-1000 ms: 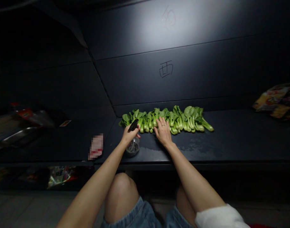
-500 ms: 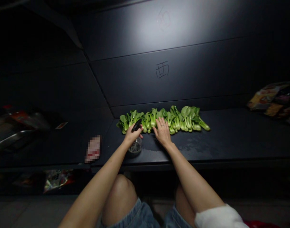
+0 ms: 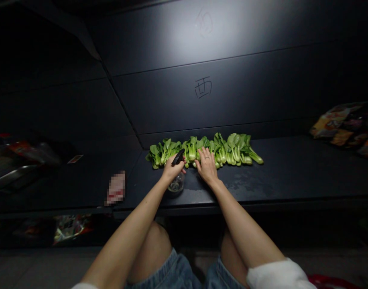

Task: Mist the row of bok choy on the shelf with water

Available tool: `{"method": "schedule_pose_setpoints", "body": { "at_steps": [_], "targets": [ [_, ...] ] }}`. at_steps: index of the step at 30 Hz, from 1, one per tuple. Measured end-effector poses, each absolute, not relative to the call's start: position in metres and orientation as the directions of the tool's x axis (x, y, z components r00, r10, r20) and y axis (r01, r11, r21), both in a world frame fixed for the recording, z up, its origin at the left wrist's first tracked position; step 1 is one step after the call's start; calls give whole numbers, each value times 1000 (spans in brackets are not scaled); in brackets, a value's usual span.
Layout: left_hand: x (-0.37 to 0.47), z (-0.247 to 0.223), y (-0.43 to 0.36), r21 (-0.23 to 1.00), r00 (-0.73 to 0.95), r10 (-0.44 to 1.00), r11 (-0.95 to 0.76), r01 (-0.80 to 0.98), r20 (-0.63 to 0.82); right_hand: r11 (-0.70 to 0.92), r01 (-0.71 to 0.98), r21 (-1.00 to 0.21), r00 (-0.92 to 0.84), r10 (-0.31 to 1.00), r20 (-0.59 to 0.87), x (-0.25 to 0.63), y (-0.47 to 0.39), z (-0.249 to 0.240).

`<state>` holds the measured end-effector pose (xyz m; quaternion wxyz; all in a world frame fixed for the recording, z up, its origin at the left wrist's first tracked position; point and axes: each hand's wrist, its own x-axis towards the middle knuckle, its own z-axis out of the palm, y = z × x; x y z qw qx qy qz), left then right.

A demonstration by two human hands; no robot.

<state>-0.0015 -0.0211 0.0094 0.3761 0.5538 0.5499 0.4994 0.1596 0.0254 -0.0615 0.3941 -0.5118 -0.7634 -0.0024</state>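
Left hand [image 3: 172, 168] clamps the spray bottle [image 3: 177, 183], right hand [image 3: 207, 165] lies open against bok choy [image 3: 234, 149] at twelve o'clock — light pressure and a steady grip should best avoid bruising

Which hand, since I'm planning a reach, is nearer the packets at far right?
Right: the right hand is at the greens, left of the packets; the left hand, on the spray bottle, is farther left.
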Motion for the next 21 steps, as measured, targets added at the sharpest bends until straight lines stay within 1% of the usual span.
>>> {"method": "schedule_pose_setpoints", "body": {
  "at_steps": [4,8,15,21],
  "targets": [
    [4,8,-18,962,-69,984,-146,232,166,462,789,-405,-151,784,602,164,26,-62],
    [10,10,-18,954,-68,986,-131,270,154,450,797,-403,-147,791,593,166,27,-63],
    [18,2,-12,959,-93,976,-171,226,196,461,794,-397,-158,787,597,168,28,-65],
    [26,1,-10,963,-97,975,-174,208,197,457,793,-402,-147,785,602,171,29,-66]
  ]
}}
